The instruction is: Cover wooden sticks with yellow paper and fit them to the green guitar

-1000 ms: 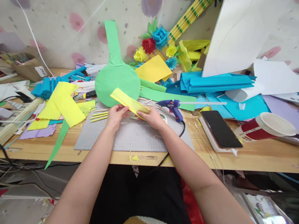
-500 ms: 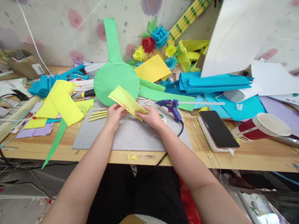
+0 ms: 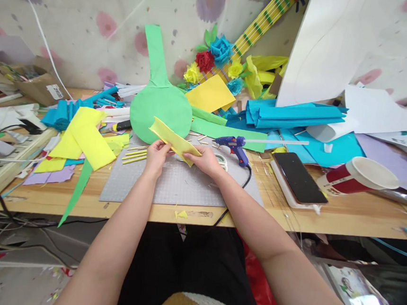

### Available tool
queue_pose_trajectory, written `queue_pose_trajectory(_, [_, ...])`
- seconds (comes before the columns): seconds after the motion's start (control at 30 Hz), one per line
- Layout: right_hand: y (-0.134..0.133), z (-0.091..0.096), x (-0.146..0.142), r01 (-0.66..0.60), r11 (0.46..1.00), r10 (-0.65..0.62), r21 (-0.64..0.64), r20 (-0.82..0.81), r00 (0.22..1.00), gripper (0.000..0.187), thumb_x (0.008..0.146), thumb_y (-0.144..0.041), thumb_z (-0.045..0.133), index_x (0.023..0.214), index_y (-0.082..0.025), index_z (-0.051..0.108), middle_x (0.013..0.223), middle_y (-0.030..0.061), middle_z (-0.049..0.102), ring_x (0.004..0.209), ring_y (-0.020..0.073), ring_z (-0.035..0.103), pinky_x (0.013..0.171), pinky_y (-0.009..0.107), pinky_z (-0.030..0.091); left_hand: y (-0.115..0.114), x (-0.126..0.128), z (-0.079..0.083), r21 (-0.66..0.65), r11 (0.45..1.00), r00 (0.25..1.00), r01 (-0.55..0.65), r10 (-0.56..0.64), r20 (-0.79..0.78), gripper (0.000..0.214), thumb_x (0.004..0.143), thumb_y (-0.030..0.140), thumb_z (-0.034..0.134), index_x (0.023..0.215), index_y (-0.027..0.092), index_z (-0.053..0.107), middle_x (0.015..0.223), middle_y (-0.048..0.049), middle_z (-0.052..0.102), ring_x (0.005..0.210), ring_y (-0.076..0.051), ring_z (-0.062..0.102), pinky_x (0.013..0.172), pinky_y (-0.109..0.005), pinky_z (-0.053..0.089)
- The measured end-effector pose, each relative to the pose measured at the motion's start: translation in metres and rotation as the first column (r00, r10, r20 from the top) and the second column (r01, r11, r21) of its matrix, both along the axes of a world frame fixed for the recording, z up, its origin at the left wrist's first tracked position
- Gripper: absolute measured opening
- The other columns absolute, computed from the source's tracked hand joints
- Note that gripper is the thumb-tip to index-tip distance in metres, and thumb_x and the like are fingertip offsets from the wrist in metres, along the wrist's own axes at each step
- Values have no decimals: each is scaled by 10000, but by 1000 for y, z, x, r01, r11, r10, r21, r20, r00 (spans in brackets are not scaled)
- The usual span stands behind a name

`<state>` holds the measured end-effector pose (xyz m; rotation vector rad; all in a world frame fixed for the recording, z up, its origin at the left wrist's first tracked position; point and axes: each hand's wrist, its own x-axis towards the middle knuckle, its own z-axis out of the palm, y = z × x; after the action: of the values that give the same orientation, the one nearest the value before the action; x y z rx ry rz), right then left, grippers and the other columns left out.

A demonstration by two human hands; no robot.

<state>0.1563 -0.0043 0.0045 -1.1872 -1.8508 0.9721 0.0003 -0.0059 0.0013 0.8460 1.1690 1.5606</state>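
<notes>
Over the table (image 3: 276, 218), back from its front edge, left fingers (image 3: 165, 147) and right fingers (image 3: 196, 158) pinch yellow paper (image 3: 174, 138) closely, probably light, pliable, easily creased, best held by its edges.

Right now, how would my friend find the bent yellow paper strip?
Find the flat grey gridded mat. Above it, near the round green paper disc, is the bent yellow paper strip. Only this yellow piece is held, by the left hand and right hand.

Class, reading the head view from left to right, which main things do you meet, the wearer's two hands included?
Cardboard box, yellow paper sheets, left hand, right hand, glue gun body, phone, red-and-white paper cup.
</notes>
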Motion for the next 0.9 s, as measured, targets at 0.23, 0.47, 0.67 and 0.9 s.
queue_pose_trajectory(0.23, [2, -1, -2, 43, 997, -50, 63, 112, 992, 300, 667, -283, 605, 948, -186, 649, 850, 12, 667, 765, 170, 582, 651, 253, 420, 1, -1, -4, 7, 997, 997, 81, -81, 17, 230, 532, 233, 690, 703, 129, 575, 663, -14, 631, 593, -134, 607, 649, -301, 497])
queue_pose_trajectory(0.47, [4, -3, -2, 77, 996, -83, 46, 144, 986, 250, 673, -249, 575, 906, -191, 645, 798, 1, 663, 710, 152, 576, 634, 247, 418, -3, 4, 2, -37, 999, 999, -11, 10, -31, 203, 493, 217, 685, 629, 120, 570, 578, -3, 601, 543, -137, 587, 619, -309, 496])
queue_pose_trajectory(0.67, [1, 0, -1, 64, 995, -76, 79, 170, 982, 258, 679, -262, 555, 914, -191, 634, 808, 0, 650, 716, 144, 564, 633, 236, 409, -1, 0, 4, -34, 999, 999, 36, -35, 32, 203, 553, 254, 663, 696, 128, 593, 684, -27, 636, 614, -146, 612, 612, -291, 501])
queue_pose_trajectory(0.9, [-1, 4, 0, 54, 995, -72, 83, 220, 973, 294, 669, -247, 555, 946, -187, 633, 821, 8, 642, 724, 142, 555, 657, 240, 406, 4, -7, 2, -68, 990, 984, -123, 130, 118, 133, 632, 236, 626, 683, 136, 555, 667, -24, 635, 582, -109, 601, 667, -293, 500])
